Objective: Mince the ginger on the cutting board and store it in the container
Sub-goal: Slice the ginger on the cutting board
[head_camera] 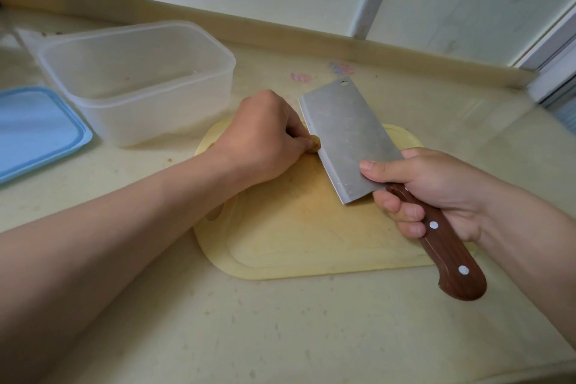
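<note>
Ginger (pixel 314 143) lies on the board (pixel 296 237), pinched by the left grip (pixel 265 137). Right grip (pixel 436 193) holds the cleaver (pixel 349 137), blade against the ginger.

Left hand (pixel 265 134) pins ginger (pixel 314 144) on cutting board (pixel 296 243); right hand (pixel 436 193) grips cleaver (pixel 349 137), blade against ginger.

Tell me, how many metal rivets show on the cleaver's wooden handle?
2. One rivet lies beside the fingers of the right hand; the other rivet is nearer the butt of the cleaver handle. The hand covers the handle's front, so another may be hidden.
</note>
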Demonstrator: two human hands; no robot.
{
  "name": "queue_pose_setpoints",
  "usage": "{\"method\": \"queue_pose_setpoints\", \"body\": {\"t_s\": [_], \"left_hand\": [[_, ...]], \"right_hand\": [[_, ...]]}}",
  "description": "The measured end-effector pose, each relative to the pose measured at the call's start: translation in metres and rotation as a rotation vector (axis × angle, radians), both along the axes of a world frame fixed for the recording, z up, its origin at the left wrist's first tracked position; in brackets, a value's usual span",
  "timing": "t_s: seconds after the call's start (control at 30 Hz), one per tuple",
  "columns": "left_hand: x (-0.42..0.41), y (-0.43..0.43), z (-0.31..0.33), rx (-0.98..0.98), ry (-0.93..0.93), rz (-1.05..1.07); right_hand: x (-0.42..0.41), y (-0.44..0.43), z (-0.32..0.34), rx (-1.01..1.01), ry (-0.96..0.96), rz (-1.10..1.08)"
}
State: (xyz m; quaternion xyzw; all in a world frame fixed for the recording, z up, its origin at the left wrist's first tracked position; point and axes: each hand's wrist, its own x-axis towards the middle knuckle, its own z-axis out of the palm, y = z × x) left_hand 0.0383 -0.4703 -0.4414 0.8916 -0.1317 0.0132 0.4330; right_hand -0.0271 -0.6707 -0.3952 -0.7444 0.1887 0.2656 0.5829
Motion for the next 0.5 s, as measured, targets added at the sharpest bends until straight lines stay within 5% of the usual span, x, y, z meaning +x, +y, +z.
{"method": "queue_pose_setpoints", "body": {"t_s": [0.3, 0.5], "left_hand": [[0.000, 0.001, 0.001, -0.008, 0.005, 0.004], [-0.002, 0.003, 0.008, -0.027, -0.016, -0.027]], "right_hand": [[-0.007, 0.011, 0.010, -0.124, -0.060, 0.003], [-0.012, 0.019, 0.045, -0.499, -0.188, 0.181]]}}
